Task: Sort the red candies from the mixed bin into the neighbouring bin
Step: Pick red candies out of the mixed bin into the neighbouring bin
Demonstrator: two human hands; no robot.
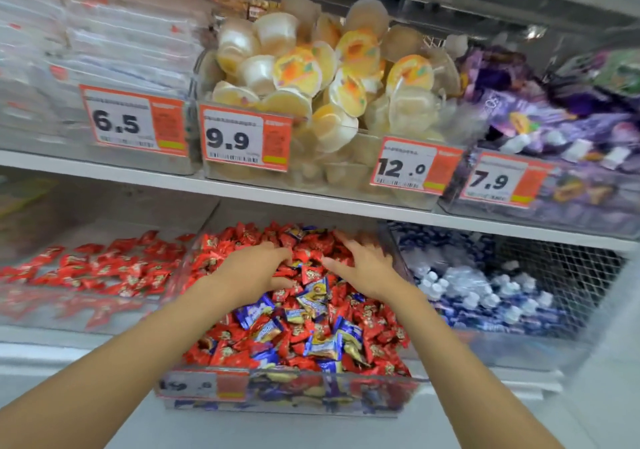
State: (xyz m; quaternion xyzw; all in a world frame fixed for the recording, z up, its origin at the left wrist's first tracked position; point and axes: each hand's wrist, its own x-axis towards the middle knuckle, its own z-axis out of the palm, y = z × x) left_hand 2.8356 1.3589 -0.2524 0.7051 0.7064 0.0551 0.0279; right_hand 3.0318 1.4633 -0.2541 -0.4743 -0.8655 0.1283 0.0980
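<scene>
A clear mixed bin (pixel 291 393) on the lower shelf holds red candies (pixel 242 237) mingled with blue and yellow wrapped candies (pixel 322 341). To its left, the neighbouring bin (pixel 86 313) holds only red candies (pixel 104 268). Both hands are deep in the mixed bin, over its back half. My left hand (pixel 256 268) lies on the pile with curled fingers around red candies. My right hand (pixel 367 268) rests on the candies with its fingers spread and straight, holding nothing I can see.
A bin of blue and white packets (pixel 502 292) stands to the right. The shelf above carries bins of yellow jelly cups (pixel 329 85), clear packs (pixel 104 50) and purple packets (pixel 554 119), with orange price tags (pixel 247 138) in front.
</scene>
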